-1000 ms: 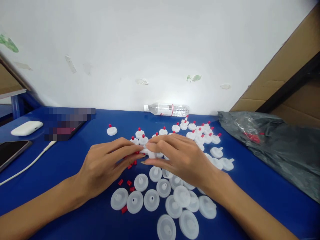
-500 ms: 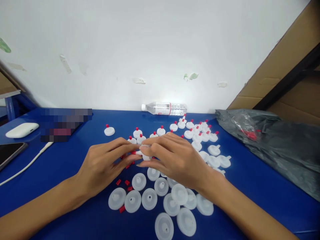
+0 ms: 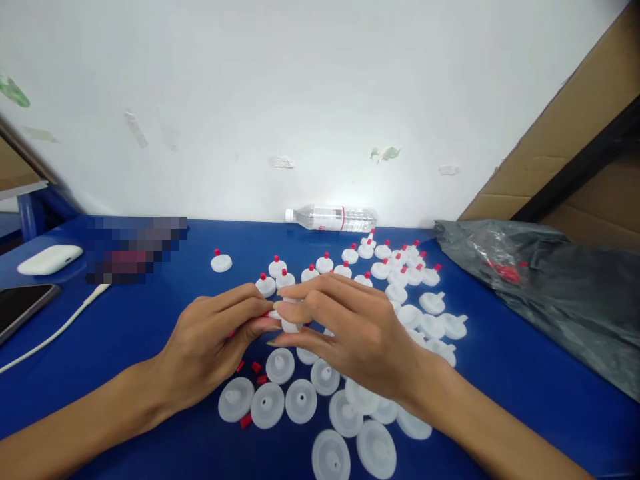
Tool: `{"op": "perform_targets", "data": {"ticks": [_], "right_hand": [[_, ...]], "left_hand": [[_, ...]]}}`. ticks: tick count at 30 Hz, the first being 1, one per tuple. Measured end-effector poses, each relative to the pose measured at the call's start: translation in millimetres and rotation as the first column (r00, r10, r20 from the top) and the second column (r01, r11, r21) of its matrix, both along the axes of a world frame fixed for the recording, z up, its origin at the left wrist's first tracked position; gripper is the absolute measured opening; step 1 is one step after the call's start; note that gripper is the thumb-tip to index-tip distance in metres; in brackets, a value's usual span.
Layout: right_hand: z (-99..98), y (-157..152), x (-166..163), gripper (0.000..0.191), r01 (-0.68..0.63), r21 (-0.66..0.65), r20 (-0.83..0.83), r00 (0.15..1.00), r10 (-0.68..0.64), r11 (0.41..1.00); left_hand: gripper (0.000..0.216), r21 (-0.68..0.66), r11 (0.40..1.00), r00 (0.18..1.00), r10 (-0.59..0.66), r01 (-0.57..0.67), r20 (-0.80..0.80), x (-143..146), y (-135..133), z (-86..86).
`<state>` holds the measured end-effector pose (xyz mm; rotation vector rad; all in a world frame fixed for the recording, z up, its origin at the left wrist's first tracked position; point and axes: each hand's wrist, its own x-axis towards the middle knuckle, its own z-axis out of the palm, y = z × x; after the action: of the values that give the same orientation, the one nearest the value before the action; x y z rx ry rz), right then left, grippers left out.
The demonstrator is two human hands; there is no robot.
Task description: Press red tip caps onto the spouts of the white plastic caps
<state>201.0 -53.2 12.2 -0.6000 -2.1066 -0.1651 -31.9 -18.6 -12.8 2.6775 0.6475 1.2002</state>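
Observation:
My right hand (image 3: 353,327) grips a white spouted lid (image 3: 291,327) turned on its side, its spout pointing left. At the spout's tip my left hand (image 3: 213,343) pinches a small red cap (image 3: 269,315), mostly covered by the fingers. Below the hands lie several spouted lids with no caps, such as a translucent lid (image 3: 301,401) seen from its hollow side. Loose red caps (image 3: 257,367) are scattered beside them under my left hand. Beyond the hands, several lids with red caps, such as a capped lid (image 3: 221,263), rest on the blue table (image 3: 150,320).
A clear plastic bottle (image 3: 330,218) lies along the white wall (image 3: 320,80). On the right a grey plastic bag (image 3: 560,293) carries a small clear bag with red pieces. A white case (image 3: 50,260), a phone (image 3: 25,307) and a white cable (image 3: 65,327) are on the left.
Both hands have dipped slightly, still together on the lid and red cap. The whole view has shifted a little; the lids on the table look the same.

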Motion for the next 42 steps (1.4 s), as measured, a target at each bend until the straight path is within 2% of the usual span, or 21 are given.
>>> {"op": "perform_targets", "data": {"ticks": [3, 6, 7, 10, 12, 15, 19, 24, 27, 29, 36, 42], "right_hand": [[2.0, 1, 1, 0.017, 0.016, 0.003, 0.032, 0.999, -0.016, 1.000], [4.5, 3, 6, 0.006, 0.064, 0.049, 0.152, 0.986, -0.071, 0.997], [5.4, 4, 9, 0.009, 0.087, 0.073, 0.204, 0.974, -0.101, 0.994], [9.8, 9, 23, 0.025, 0.202, 0.113, 0.297, 0.928, -0.227, 0.973], [14.8, 14, 35, 0.022, 0.322, 0.071, 0.282, 0.901, -0.329, 0.944], [23.7, 21, 55, 0.012, 0.474, -0.035, 0.212, 0.864, -0.457, 0.880], [29.7, 29, 73, 0.007, 0.629, -0.072, 0.199, 0.769, -0.607, 0.774], [29.2, 34, 81, 0.008, 0.781, -0.158, 0.329, 0.619, -0.713, 0.605], [29.1, 34, 81, 0.014, 0.845, -0.238, 0.418, 0.534, -0.735, 0.478], [28.7, 34, 81, 0.016, 0.872, -0.252, 0.470, 0.490, -0.734, 0.420], [26.1, 34, 84, 0.023, 0.918, -0.221, 0.541, 0.397, -0.741, 0.330], [26.0, 33, 86, 0.025, 0.947, -0.165, 0.562, 0.320, -0.762, 0.276]], "left_hand": [[0.013, 0.035, 0.999, 1.000, 0.003, -0.002, -0.009, -1, 1, -1.2], [0.012, 0.081, 0.997, 0.999, 0.010, -0.007, -0.045, -1, 5, 0.0], [0.012, 0.095, 0.995, 0.998, 0.018, -0.012, -0.054, -1, 6, 1.0], [0.015, 0.148, 0.988, 0.996, 0.059, -0.049, -0.066, 0, 10, 4.4], [0.018, 0.167, 0.984, 0.992, 0.078, -0.061, -0.094, -1, 13, 5.0], [0.017, 0.133, 0.989, 0.985, 0.087, -0.068, -0.146, -2, 18, 1.0], [0.023, 0.021, 0.996, 0.974, 0.089, -0.087, -0.210, -4, 23, -7.8], [0.031, -0.044, 0.992, 0.963, 0.105, -0.119, -0.248, -7, 27, -12.2], [0.032, -0.052, 0.989, 0.954, 0.120, -0.139, -0.273, -8, 29, -13.2], [0.034, -0.048, 0.988, 0.950, 0.130, -0.150, -0.284, -8, 29, -14.0], [0.033, -0.050, 0.988, 0.951, 0.125, -0.145, -0.281, -8, 28, -14.1], [0.032, -0.060, 0.989, 0.952, 0.113, -0.135, -0.284, -9, 29, -15.8]]}}
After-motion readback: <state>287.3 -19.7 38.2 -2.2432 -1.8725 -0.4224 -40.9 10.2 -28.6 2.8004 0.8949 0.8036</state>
